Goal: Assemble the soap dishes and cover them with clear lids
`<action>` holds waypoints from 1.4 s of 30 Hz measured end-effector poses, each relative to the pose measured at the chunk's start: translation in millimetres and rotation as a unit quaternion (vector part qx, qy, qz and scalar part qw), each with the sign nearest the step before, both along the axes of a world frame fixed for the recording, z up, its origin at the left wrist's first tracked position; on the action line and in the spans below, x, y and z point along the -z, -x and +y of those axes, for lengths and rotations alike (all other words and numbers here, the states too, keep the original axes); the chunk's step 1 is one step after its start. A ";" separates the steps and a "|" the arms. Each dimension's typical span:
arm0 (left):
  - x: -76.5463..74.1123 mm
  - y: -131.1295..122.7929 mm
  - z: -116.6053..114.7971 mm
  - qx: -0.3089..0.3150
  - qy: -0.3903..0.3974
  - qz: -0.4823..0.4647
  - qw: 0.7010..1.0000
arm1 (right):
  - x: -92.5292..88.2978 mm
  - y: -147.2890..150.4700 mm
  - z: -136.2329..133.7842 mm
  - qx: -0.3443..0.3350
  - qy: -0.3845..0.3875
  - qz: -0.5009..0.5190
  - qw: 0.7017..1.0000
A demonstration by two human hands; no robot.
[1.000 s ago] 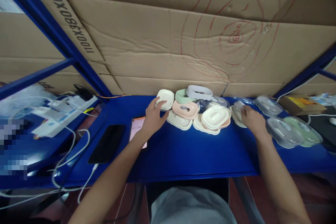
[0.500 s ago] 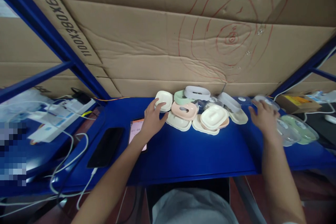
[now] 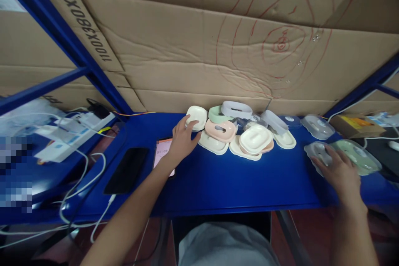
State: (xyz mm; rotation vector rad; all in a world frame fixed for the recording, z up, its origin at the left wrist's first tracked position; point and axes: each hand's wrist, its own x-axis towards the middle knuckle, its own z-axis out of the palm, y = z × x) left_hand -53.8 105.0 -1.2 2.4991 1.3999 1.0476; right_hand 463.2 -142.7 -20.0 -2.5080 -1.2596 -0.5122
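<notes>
Spread over the left and near edge of a small cream dish (image 3: 198, 113), my left hand (image 3: 183, 141) touches it with thumb and fingers apart. My right hand (image 3: 343, 172) has its thumb and fingers curled on a clear greyish soap dish (image 3: 316, 149) at the right; the hand covers part of this dish. A green soap dish with a clear cover (image 3: 358, 158) lies just beyond those fingers. Another clear-covered dish (image 3: 318, 126) sits farther back. Between my hands is a pile with a peach dish (image 3: 215, 133), a cream soap dish (image 3: 256, 138) and a pale grey ring-shaped piece (image 3: 237, 110).
A lit phone (image 3: 160, 153) and a dark phone (image 3: 126, 170) with a white cable lie on the blue table (image 3: 237, 187). Power strips (image 3: 75, 137) stand at the left, a small cardboard box (image 3: 358, 126) at the right. A cardboard panel (image 3: 174, 41) closes the back.
My right hand has moved from the rear clear-covered dish towards me and right, onto the greyish dish, which now lies farther left. My left hand stays at the cream dish.
</notes>
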 end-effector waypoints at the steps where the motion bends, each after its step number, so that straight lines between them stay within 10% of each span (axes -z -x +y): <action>1: -0.2 -0.5 -0.4 -0.001 -0.003 0.000 1.000 | -6.7 4.6 5.5 -0.008 -0.028 0.019 0.999; 7: -10.4 -4.0 -8.8 -0.004 -0.033 -0.050 0.998 | -76.7 93.2 64.7 -0.152 -0.207 0.125 0.958; 10: -21.1 -6.8 -18.2 0.106 0.028 -0.157 0.981 | -108.5 161.9 96.3 -0.337 -0.188 0.157 0.909; 15: -29.6 -14.4 -37.5 0.325 0.281 -0.369 0.824 | -130.2 266.5 132.1 -0.577 -0.114 0.170 0.791; 21: -36.5 -15.3 -42.6 0.279 0.389 -0.489 0.729 | -144.9 276.1 181.0 -0.615 -0.076 0.267 0.738; 28: -41.6 -13.9 -35.2 0.269 0.380 -0.486 0.739 | -116.8 161.7 244.6 -0.487 -0.036 0.166 0.857; 32: -33.2 -14.6 -34.0 0.254 0.380 -0.489 0.743 | -112.5 154.3 245.5 -0.462 -0.017 0.149 0.874; 35: -27.1 -15.3 -32.9 0.235 0.365 -0.478 0.763 | -122.8 194.7 228.9 -0.533 -0.027 0.177 0.827; 39: -23.5 -14.4 -28.1 0.209 0.312 -0.461 0.804 | -131.1 260.0 203.5 -0.690 0.047 0.216 0.690; 42: -24.7 -12.7 -23.4 0.203 0.295 -0.469 0.808 | -128.5 281.4 197.7 -0.711 0.019 0.205 0.672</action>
